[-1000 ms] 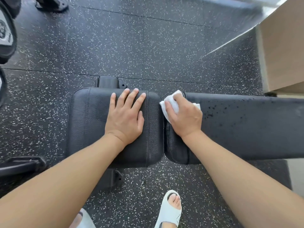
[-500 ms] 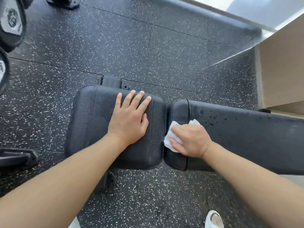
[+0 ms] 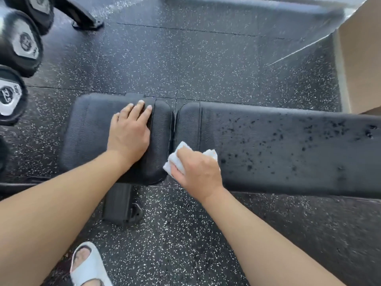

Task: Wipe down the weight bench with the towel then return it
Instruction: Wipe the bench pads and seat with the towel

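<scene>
Bare forearms; white open-toed slide sandal (image 3: pixel 88 265)

Both bare forearms reach forward from the lower edge of the view. The left hand (image 3: pixel 128 134) lies flat, palm down, fingers straight and close together. The right hand (image 3: pixel 196 172) is palm down too, its fingers curled and pressing down, wrist bent slightly inward.

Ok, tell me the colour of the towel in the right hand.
White towel, seen in the head view.
</scene>
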